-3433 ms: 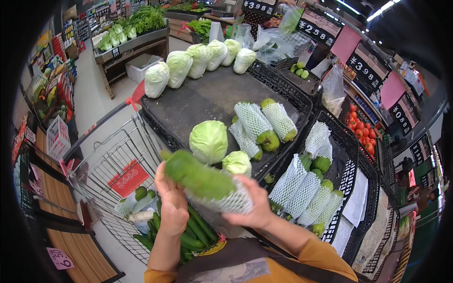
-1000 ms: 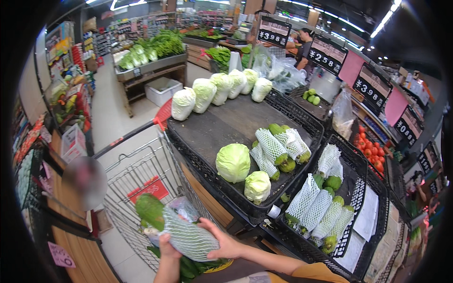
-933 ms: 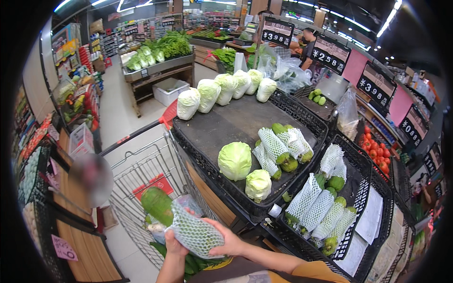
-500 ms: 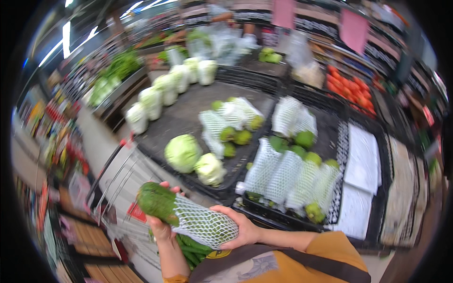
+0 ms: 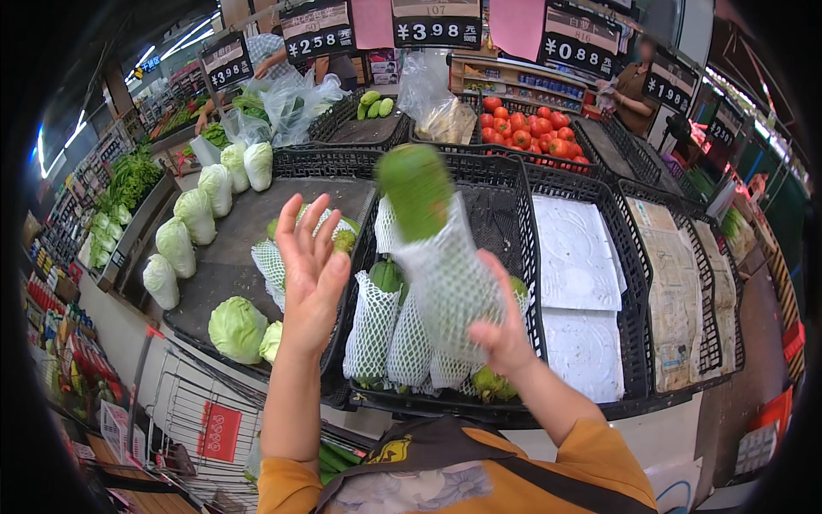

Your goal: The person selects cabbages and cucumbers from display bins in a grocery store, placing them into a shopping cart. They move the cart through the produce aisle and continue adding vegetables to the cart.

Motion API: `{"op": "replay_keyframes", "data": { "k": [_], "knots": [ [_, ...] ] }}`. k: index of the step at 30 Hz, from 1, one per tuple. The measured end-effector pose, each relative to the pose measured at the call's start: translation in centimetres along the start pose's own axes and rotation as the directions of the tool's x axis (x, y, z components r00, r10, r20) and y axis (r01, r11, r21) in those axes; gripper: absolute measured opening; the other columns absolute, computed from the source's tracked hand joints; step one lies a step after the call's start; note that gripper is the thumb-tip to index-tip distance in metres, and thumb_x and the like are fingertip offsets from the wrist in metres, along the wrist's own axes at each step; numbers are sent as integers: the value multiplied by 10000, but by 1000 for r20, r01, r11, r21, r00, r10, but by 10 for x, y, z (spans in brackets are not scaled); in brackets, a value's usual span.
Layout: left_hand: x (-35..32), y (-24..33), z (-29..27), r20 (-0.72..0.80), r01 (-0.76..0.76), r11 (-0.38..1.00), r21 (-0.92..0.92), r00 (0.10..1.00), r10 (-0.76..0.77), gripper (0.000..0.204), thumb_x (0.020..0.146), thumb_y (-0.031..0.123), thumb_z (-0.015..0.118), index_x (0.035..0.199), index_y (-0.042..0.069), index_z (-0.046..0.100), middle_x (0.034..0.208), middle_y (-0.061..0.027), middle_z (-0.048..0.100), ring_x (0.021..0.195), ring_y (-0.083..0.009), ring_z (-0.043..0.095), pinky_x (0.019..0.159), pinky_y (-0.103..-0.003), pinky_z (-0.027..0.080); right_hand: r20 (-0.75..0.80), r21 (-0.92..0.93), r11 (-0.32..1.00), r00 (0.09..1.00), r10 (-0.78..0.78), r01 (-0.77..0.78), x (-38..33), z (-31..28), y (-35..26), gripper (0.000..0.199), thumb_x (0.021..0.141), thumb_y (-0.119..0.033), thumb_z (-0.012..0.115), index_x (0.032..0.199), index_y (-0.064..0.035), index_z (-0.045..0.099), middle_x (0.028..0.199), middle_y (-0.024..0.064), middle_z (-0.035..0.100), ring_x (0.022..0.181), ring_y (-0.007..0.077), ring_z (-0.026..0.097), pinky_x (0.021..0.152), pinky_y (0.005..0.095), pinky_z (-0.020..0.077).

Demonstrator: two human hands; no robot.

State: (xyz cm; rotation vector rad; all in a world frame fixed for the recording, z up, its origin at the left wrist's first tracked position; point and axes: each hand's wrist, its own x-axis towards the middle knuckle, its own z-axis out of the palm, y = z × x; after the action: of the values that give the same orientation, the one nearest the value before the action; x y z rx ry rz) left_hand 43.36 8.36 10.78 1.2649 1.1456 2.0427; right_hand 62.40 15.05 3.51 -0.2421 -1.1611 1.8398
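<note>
My right hand [image 5: 499, 330] grips a large green gourd [image 5: 419, 190] by its white foam net sleeve, near the lower end. The gourd stands tilted upright over the crate, its bare green top blurred. Beside it my left hand [image 5: 312, 261] is raised with its fingers spread, holding nothing. Below, several more gourds in white foam nets [image 5: 372, 330] lie side by side in a black plastic crate [image 5: 533, 283], partly hidden by the held one. More netted gourds [image 5: 270, 267] lie behind my left hand on the dark display board [image 5: 218, 278].
Napa cabbages [image 5: 195, 216] line the display's left edge; a round cabbage [image 5: 237, 329] lies at its front. White foam sheets [image 5: 578, 274] fill the right crate. Tomatoes [image 5: 531, 133] are at the back. A shopping cart [image 5: 184, 385] stands at lower left. People [image 5: 634, 94] stand beyond.
My right hand has swung the netted gourd up and right, from low beside the cart to above the crate. My left hand has let go of it. The view has turned right.
</note>
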Motion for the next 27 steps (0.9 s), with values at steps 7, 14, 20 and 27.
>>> {"op": "replay_keyframes", "data": {
  "k": [7, 14, 20, 27],
  "knots": [
    [-53, -4, -67, 190, 142, 968, 206, 965, -182, 644, 737, 157, 668, 1279, 10, 353, 1318, -118, 380, 1202, -257, 403, 1021, -382, 284, -468, -94, 986, 881, 76, -135, 97, -112, 10, 497, 765, -145, 625, 1221, -73, 443, 1062, 63, 574, 926, 174, 573, 787, 339, 484],
    [-130, 6, -138, -121, 350, 933, 83, 933, -339, 515, 757, 119, 647, 1203, 19, 410, 1222, -93, 466, 1062, -204, 516, 897, -306, 390, -498, -78, 977, 857, 132, -197, 145, -118, 55, 518, 751, -175, 678, 1188, -40, 435, 1071, 79, 565, 933, 188, 569, 788, 327, 475],
    [-192, 2, -180, -282, 333, 943, 26, 907, -313, 447, 784, 103, 616, 1178, 24, 421, 1132, -107, 528, 988, -204, 554, 857, -308, 418, -553, -382, 872, 832, 49, -305, 163, -93, 106, 739, 706, -360, 716, 1274, -48, 361, 1148, 121, 519, 1011, 235, 525, 833, 350, 428],
    [-257, 7, -227, -486, 389, 920, -40, 797, -358, 415, 795, 31, 581, 1181, 54, 432, 1155, -82, 515, 993, -167, 538, 826, -260, 423, -518, -807, 306, 854, 41, -505, 170, -74, 111, 649, 798, -440, 584, 1294, -74, 379, 1255, 157, 461, 1127, 256, 453, 906, 393, 373]
  ]
}}
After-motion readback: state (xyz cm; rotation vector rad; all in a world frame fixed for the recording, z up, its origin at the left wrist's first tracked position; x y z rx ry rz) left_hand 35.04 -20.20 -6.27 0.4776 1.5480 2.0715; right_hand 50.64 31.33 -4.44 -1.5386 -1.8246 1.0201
